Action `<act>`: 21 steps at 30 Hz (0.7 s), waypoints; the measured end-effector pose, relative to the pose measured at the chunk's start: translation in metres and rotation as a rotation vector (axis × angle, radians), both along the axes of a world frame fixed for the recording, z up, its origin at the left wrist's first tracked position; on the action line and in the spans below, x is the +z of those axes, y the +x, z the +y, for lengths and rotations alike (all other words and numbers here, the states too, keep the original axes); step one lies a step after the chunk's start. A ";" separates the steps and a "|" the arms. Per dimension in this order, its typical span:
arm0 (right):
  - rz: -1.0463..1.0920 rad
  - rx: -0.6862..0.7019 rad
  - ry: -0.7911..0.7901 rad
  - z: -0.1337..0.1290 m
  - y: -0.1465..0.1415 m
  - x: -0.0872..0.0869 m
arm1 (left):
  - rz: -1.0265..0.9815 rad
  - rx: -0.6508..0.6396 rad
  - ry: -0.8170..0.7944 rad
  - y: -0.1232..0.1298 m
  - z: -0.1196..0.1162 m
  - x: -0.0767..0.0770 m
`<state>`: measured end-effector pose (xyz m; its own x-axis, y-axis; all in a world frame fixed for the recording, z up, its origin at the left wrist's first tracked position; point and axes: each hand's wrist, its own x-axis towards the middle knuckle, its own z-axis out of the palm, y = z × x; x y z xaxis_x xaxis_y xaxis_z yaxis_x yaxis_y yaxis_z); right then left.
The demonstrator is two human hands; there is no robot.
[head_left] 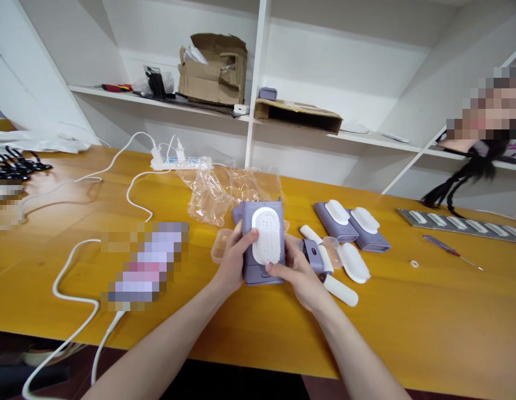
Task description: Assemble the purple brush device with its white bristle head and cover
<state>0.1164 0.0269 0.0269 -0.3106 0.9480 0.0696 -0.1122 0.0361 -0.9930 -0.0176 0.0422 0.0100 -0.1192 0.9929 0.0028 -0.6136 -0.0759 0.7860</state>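
Observation:
Both hands hold a purple plastic case [248, 214] up above the table. A white oval piece [268, 236] with a rough surface lies against its front face. My left hand [235, 255] grips the left side, with its thumb on the oval piece's edge. My right hand [302, 275] holds the right side, its thumb at the oval piece's lower end. Fingers behind the case are hidden. Just beyond my right hand lie a small purple part [313, 253], a loose white oval pad [353, 263] and a white strip [342, 291].
Two purple cases with white ovals [335, 225] lie to the right. A screwdriver [443, 245], a small ring [413, 264] and a metal strip [433, 220] are farther right. Left are a phone [152, 264] on a white cable, clear plastic bags [212, 194] and a power strip [191, 163]. Another person appears upper right.

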 end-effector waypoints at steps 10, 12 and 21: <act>-0.155 -0.017 0.231 0.003 0.000 -0.011 | 0.008 0.003 0.052 0.002 0.001 0.003; -0.206 -0.038 0.284 0.003 -0.003 -0.016 | -0.006 0.016 0.010 0.002 0.004 0.001; -0.291 -0.132 0.401 -0.001 -0.006 -0.032 | 0.082 0.248 -0.049 0.009 0.000 -0.011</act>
